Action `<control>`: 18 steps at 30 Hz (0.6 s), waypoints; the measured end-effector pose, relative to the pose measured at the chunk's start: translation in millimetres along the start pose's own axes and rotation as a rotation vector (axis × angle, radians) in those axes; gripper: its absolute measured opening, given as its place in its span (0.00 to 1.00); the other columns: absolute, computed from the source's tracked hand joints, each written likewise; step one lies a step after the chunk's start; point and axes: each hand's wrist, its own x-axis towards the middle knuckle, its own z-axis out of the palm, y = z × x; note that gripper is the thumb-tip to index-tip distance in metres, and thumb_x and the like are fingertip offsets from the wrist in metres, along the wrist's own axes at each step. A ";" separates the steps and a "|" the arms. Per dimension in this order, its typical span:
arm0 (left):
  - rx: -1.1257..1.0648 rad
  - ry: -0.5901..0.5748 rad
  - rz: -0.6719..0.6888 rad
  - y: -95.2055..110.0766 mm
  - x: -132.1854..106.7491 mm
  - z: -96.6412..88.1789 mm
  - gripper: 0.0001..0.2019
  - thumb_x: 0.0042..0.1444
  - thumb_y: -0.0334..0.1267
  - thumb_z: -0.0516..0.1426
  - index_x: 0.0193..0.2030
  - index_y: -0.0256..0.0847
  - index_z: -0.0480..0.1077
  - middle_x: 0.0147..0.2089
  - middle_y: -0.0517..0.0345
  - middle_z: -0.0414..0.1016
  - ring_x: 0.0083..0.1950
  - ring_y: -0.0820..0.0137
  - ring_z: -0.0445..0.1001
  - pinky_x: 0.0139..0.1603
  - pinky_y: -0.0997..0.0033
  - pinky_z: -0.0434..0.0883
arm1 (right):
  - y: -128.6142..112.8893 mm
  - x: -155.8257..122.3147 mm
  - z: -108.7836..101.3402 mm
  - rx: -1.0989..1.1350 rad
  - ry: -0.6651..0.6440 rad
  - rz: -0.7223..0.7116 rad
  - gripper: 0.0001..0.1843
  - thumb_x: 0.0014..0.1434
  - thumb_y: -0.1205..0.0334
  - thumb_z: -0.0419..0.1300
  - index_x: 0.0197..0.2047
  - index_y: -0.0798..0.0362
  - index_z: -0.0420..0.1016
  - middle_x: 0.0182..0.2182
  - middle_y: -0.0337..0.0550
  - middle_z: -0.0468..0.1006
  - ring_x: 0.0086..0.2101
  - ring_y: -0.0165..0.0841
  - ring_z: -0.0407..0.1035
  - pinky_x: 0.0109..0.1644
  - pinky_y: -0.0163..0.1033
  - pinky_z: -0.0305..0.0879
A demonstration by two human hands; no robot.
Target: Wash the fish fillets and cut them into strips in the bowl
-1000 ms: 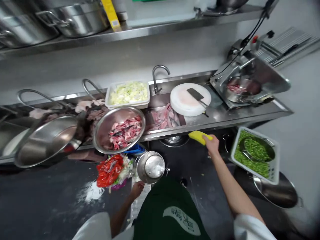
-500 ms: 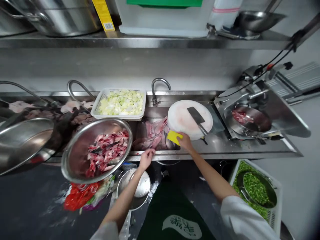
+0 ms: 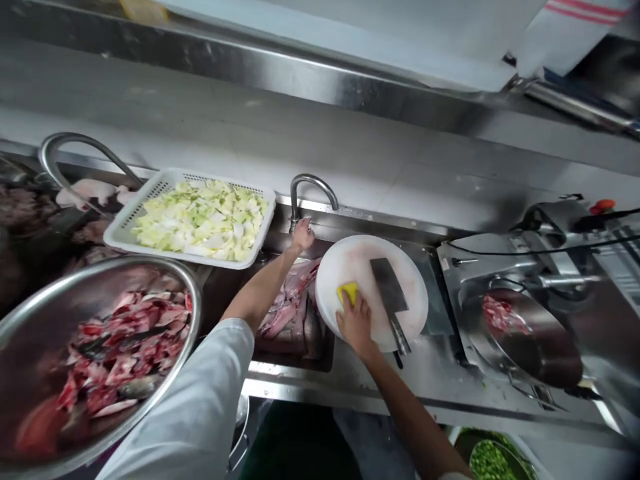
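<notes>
My left hand (image 3: 303, 235) reaches over the sink to the base of the curved metal faucet (image 3: 314, 179), its fingers bent around the lower part. The handle itself is hidden behind them. With my right hand (image 3: 357, 323) I hold a small yellow sponge (image 3: 349, 292) down on the left part of a round white cutting board (image 3: 335, 267). A cleaver (image 3: 389, 285) lies on the board, right of that hand, its handle pointing toward me. Pieces of raw fish (image 3: 286, 313) lie in the sink (image 3: 327, 357) below my left forearm.
A white basket (image 3: 120, 230) of cut cabbage stands left of the faucet. Nearer, a large steel bowl (image 3: 197, 293) holds raw fish pieces. To the right is a metal machine (image 3: 550, 227) with a steel pan (image 3: 560, 347) holding meat. A shelf edge (image 3: 280, 70) runs overhead.
My left hand has moved from the sink's front edge up to the faucet. My right hand has brought the sponge from beside the board onto its surface. The view has moved closer and tilted.
</notes>
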 end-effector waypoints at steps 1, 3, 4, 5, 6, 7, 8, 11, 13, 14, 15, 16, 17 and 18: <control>-0.172 0.025 -0.050 11.8 13.3 6.3 0.32 0.54 0.29 0.57 0.68 0.40 0.73 0.70 0.42 0.75 0.73 0.54 0.71 0.73 0.50 0.70 | -0.9 0.3 4.6 -0.016 0.000 -0.005 0.36 0.70 0.61 0.61 0.80 0.47 0.66 0.73 0.63 0.66 0.63 0.54 0.66 0.66 0.55 0.61; -0.588 0.023 -0.112 40.4 32.5 14.9 0.31 0.53 0.29 0.56 0.65 0.42 0.72 0.66 0.47 0.78 0.70 0.58 0.74 0.68 0.55 0.74 | 1.6 2.0 11.8 -0.014 0.028 -0.023 0.35 0.70 0.66 0.59 0.79 0.46 0.67 0.71 0.62 0.67 0.61 0.53 0.67 0.65 0.54 0.61; -0.756 -0.009 -0.099 54.0 37.1 15.4 0.29 0.52 0.29 0.56 0.63 0.42 0.72 0.62 0.49 0.80 0.66 0.59 0.76 0.64 0.58 0.76 | 4.4 2.9 15.0 -0.005 0.050 -0.037 0.35 0.70 0.68 0.58 0.79 0.46 0.68 0.70 0.62 0.68 0.59 0.52 0.68 0.64 0.54 0.61; -0.884 -0.042 -0.092 64.8 37.8 12.4 0.25 0.52 0.30 0.57 0.58 0.41 0.73 0.57 0.51 0.81 0.62 0.60 0.79 0.60 0.60 0.77 | 7.6 3.6 18.5 0.005 0.073 -0.051 0.35 0.71 0.69 0.57 0.78 0.45 0.69 0.69 0.62 0.69 0.58 0.51 0.68 0.64 0.54 0.61; -0.976 -0.068 -0.091 71.6 34.4 5.4 0.20 0.52 0.31 0.57 0.53 0.40 0.72 0.51 0.52 0.81 0.58 0.61 0.80 0.57 0.61 0.78 | 10.8 4.1 22.1 0.013 0.095 -0.062 0.34 0.71 0.69 0.56 0.77 0.45 0.70 0.69 0.62 0.70 0.57 0.51 0.69 0.63 0.54 0.62; -1.030 -0.078 -0.088 73.5 27.3 -5.8 0.16 0.51 0.32 0.59 0.49 0.40 0.72 0.45 0.54 0.80 0.53 0.63 0.82 0.55 0.63 0.79 | 13.5 4.3 26.0 0.019 0.115 -0.070 0.33 0.71 0.69 0.56 0.76 0.46 0.72 0.68 0.63 0.70 0.56 0.51 0.69 0.63 0.55 0.63; -1.046 -0.088 -0.079 70.2 17.3 -20.4 0.14 0.50 0.32 0.60 0.45 0.40 0.71 0.40 0.57 0.78 0.48 0.64 0.82 0.53 0.63 0.79 | 15.6 4.3 29.8 0.023 0.135 -0.077 0.32 0.71 0.69 0.56 0.76 0.46 0.73 0.67 0.64 0.71 0.55 0.51 0.69 0.62 0.55 0.63; -0.946 -0.121 -0.027 34.0 -15.3 -70.1 0.15 0.46 0.31 0.61 0.43 0.41 0.73 0.34 0.61 0.75 0.40 0.66 0.80 0.55 0.59 0.80 | 17.5 3.2 39.3 0.028 0.184 -0.080 0.30 0.71 0.69 0.56 0.73 0.48 0.76 0.65 0.66 0.72 0.53 0.52 0.70 0.60 0.57 0.65; -0.804 -0.080 -0.004 -1.9 -23.9 -89.4 0.14 0.48 0.33 0.61 0.44 0.41 0.75 0.36 0.58 0.79 0.43 0.63 0.82 0.60 0.53 0.80 | 16.4 1.9 42.6 0.040 0.197 -0.076 0.30 0.71 0.70 0.57 0.73 0.47 0.76 0.65 0.65 0.72 0.53 0.52 0.71 0.60 0.57 0.65; -0.707 -0.046 0.000 -19.8 -22.2 -90.5 0.14 0.49 0.34 0.62 0.44 0.41 0.76 0.39 0.55 0.81 0.47 0.61 0.82 0.63 0.51 0.78 | 15.7 1.0 43.2 0.045 0.199 -0.074 0.31 0.70 0.70 0.57 0.73 0.46 0.76 0.65 0.65 0.72 0.53 0.52 0.71 0.60 0.57 0.65; -0.593 -0.018 -0.002 -36.5 -17.4 -85.4 0.15 0.50 0.35 0.63 0.46 0.40 0.77 0.44 0.53 0.83 0.52 0.59 0.83 0.67 0.50 0.76 | 15.2 0.2 43.3 0.046 0.201 -0.074 0.31 0.70 0.70 0.57 0.73 0.46 0.76 0.65 0.65 0.72 0.54 0.52 0.71 0.61 0.57 0.65; -0.464 -0.007 -0.009 -51.3 -10.7 -75.0 0.16 0.51 0.34 0.63 0.48 0.40 0.78 0.49 0.51 0.84 0.57 0.57 0.82 0.70 0.49 0.74 | 14.9 -0.7 42.8 0.044 0.203 -0.074 0.31 0.70 0.71 0.57 0.73 0.47 0.76 0.65 0.65 0.72 0.54 0.52 0.71 0.61 0.57 0.66; -0.329 -0.018 -0.022 -64.2 -3.6 -61.0 0.17 0.52 0.33 0.64 0.50 0.40 0.78 0.53 0.49 0.84 0.61 0.55 0.80 0.72 0.49 0.72 | 14.9 -1.5 41.8 0.038 0.206 -0.073 0.31 0.70 0.71 0.57 0.73 0.47 0.76 0.65 0.65 0.72 0.55 0.53 0.70 0.61 0.57 0.66; -0.197 -0.043 -0.037 -75.2 2.6 -45.4 0.19 0.52 0.32 0.64 0.52 0.40 0.79 0.56 0.47 0.84 0.64 0.54 0.79 0.73 0.50 0.71 | 15.3 -2.0 40.3 0.034 0.207 -0.070 0.31 0.70 0.71 0.56 0.73 0.48 0.76 0.66 0.65 0.71 0.55 0.53 0.70 0.61 0.57 0.66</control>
